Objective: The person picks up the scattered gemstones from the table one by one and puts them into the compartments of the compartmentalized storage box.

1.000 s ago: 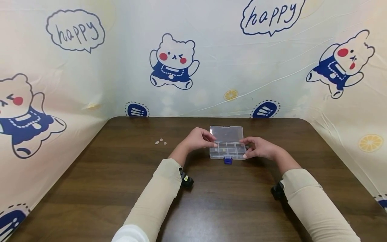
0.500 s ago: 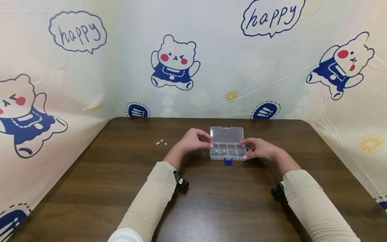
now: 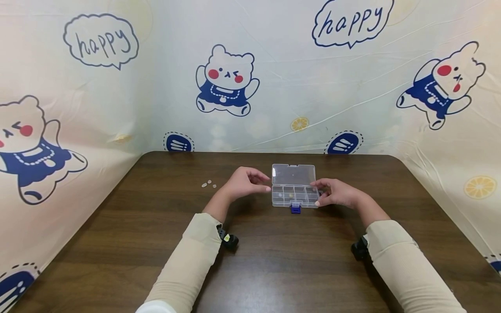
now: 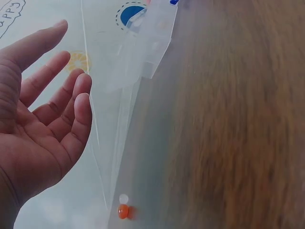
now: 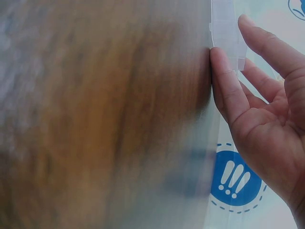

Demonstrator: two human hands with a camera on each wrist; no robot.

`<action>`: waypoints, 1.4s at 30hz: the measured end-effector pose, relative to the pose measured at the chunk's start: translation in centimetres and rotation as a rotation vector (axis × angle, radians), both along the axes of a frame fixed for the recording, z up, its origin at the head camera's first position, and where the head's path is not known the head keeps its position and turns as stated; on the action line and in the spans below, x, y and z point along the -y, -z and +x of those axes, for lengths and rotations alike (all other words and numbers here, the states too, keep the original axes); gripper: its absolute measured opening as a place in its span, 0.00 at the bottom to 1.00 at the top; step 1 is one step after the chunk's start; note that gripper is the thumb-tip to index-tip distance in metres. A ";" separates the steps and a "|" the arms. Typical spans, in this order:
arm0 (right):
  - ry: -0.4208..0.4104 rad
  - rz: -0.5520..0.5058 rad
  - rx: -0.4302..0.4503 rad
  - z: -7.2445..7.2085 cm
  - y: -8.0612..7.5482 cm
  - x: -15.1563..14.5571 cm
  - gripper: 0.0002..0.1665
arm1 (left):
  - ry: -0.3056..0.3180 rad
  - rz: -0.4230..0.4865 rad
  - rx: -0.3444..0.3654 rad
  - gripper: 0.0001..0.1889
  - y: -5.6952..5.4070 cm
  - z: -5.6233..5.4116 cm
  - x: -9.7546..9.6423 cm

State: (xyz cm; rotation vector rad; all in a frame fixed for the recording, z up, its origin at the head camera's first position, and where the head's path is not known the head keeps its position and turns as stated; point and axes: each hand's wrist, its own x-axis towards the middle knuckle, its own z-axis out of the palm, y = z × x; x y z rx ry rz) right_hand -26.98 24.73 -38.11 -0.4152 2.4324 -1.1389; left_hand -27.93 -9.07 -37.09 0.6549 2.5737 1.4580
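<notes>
A clear plastic compartment box (image 3: pixel 277 203) with a blue latch (image 3: pixel 295 209) stands on the table, its lid (image 3: pixel 293 174) raised at the back. Small beads show in its left compartments. My right hand (image 3: pixel 336 192) holds the box's right end, thumb at the front corner and a fingertip near the hinge. In the right wrist view its fingers lie along the clear box (image 5: pixel 224 28). Left of the box, my left hand (image 3: pixel 244 182) hovers with fingers apart and nothing between them. Several small beads (image 3: pixel 204 185) lie farther left; one looks orange in the left wrist view, the orange bead (image 4: pixel 123 211).
The brown wooden table (image 3: pixel 274 269) reaches back to a patterned cloth (image 3: pixel 274 108) that hangs on the left, back and right. Each wrist bears a small black camera, such as the left wrist camera (image 3: pixel 230 241).
My left hand has drawn away from the box's left side toward the left. The right hand and the box stay where they were.
</notes>
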 end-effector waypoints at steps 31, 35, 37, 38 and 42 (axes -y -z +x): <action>-0.002 0.004 0.002 0.0 -0.1 0.0 0.45 | -0.037 0.015 0.013 0.18 -0.7 2.0 3.5; -0.004 -0.001 0.000 0.0 -0.1 0.1 0.44 | -0.034 0.014 0.000 0.18 -0.7 2.1 4.0; -0.004 0.001 -0.002 0.0 -0.1 0.1 0.45 | -0.033 0.009 -0.009 0.19 -0.6 2.2 4.3; -0.004 0.002 -0.002 0.0 0.0 0.0 0.45 | -0.033 0.007 -0.012 0.19 -0.6 2.3 4.4; -0.004 0.005 -0.003 -0.1 0.1 0.0 0.45 | -0.038 -0.010 -0.028 0.19 -0.6 2.5 4.9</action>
